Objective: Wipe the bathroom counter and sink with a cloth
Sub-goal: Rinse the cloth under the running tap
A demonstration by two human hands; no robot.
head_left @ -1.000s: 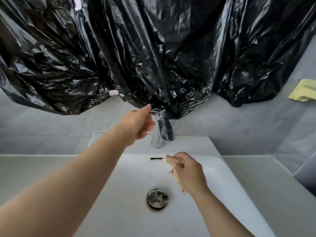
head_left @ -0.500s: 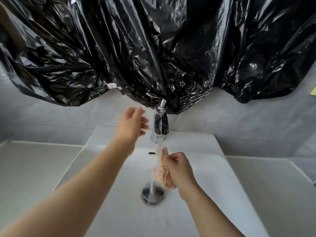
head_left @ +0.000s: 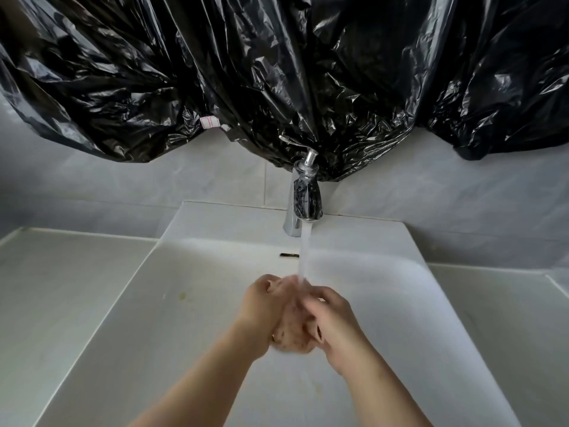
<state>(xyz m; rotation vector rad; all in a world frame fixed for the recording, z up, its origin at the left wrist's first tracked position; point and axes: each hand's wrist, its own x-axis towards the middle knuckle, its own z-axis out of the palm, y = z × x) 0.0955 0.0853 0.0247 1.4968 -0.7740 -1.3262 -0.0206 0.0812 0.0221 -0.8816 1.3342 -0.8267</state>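
Looking down through the head camera, I see crumpled black plastic sheeting [head_left: 277, 72] draped across the wall from ten o'clock round to two. Below it the pale counter [head_left: 61, 288] runs out at nine and three o'clock, with the white sink [head_left: 400, 303] set into it at the centre. The chrome faucet [head_left: 303, 198] stands at twelve o'clock on the back ledge, and its water stream [head_left: 304, 257] falls straight toward six. It lands on the hands over the basin. The left hand [head_left: 261, 306] and the right hand [head_left: 332, 315] both curl round the pinkish cloth [head_left: 292, 331], bunched between the palms. The left grips from nine o'clock and the right from three, so neither is nearer. The wad's long axis runs roughly twelve to six, its upper end under the stream. I judge this is wetting, with wiping not yet begun, so the next move likely calls for a squeeze. A small yellowish stain [head_left: 183, 295] sits on the basin slope at about nine o'clock from the cloth, on the left hand's side.
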